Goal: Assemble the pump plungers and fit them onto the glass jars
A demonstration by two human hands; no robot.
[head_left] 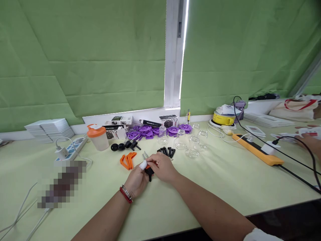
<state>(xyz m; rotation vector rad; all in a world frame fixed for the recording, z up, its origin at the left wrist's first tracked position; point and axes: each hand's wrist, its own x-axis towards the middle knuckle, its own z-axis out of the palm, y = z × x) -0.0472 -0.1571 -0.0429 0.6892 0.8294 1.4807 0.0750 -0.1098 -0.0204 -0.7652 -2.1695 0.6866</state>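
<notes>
Left hand (pixel 137 182): your fingers are closed around a small black-and-orange part (pixel 149 171), and your thumb wears a white cover (pixel 143 164) (bracelets (pixel 126 194), one red and one silvery, circle that wrist).
Right hand (pixel 163 167): your fingertips pinch the upper side of the same part; their exact grip is hidden.
Black-and-orange part: you have it between both hands, between the near and far edges of the desk (pixel 155 211), its dark stem toward the near edge.
Metal prongs (pixel 145 155): they show just past your fingers; I cannot tell whether they join the part.
Orange pieces (pixel 130 162): bent, lying together just left of your hands.
Black pieces (pixel 170 152): a group just beyond your right hand.
Black round parts (pixel 121 146): they lie with rods attached, beyond the orange pieces.
Glass jars (pixel 181 142): clustered beyond your right hand, toward the far edge.
Purple parts (pixel 145 129): heaped along the far edge, with printed boxes (pixel 116 134) beside and behind them.
Shaker cup (pixel 97 139): upright, orange-lidded, left of the black round parts.
White stack (pixel 50 130): by the far left corner.
Orange power strip (pixel 263 155): slanting across the desk's right side, a yellow pot (pixel 223 119) beyond it.
Co-worker's hand (pixel 309 140): at the far right, on a white-and-red item (pixel 313 132).
</notes>
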